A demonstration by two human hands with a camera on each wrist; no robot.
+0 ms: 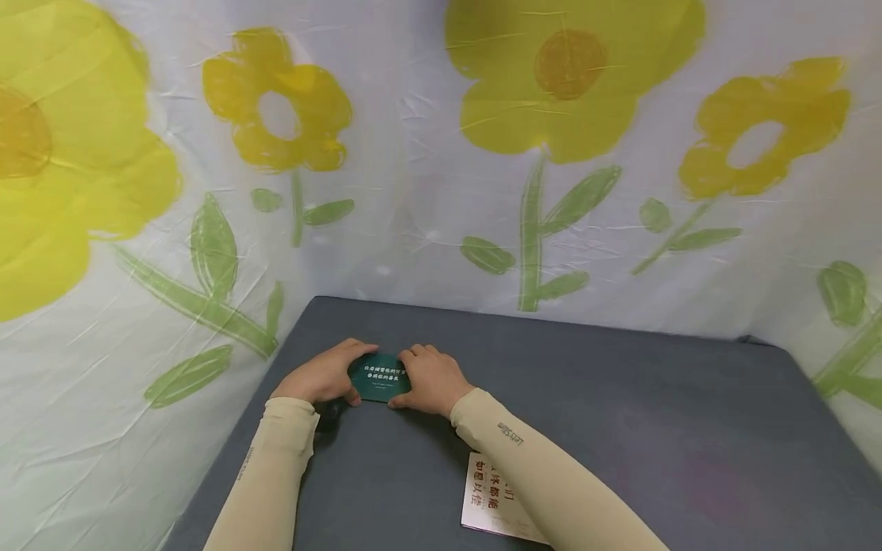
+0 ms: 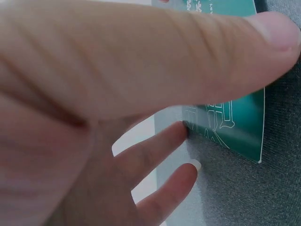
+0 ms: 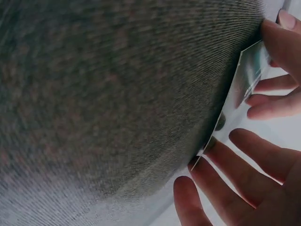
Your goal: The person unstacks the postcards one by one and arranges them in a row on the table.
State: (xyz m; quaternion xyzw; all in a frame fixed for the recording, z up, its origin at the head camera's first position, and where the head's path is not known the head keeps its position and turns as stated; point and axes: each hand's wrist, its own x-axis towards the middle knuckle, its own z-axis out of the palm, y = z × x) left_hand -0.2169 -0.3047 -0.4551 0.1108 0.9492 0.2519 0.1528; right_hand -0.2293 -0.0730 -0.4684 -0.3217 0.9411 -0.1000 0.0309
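Observation:
A dark green card (image 1: 377,387) printed with white characters lies between both hands near the far left of the grey table. My left hand (image 1: 322,375) grips its left end, thumb at the near edge and fingers at the far edge. On the opposite end, my right hand (image 1: 436,380) holds the card the same way. In the left wrist view the thumb (image 2: 277,35) crosses the card (image 2: 244,127), which shows white line drawings. The right wrist view has the card (image 3: 242,84) low over the cloth, right fingertips (image 3: 200,165) at its edge.
A pale pink card (image 1: 482,509) with red characters lies near the front, partly under the right forearm. Grey cloth covers the table (image 1: 620,428). White sheets (image 1: 406,229) painted with yellow flowers hang behind and beside it. A small black object (image 1: 331,415) shows beneath the left wrist.

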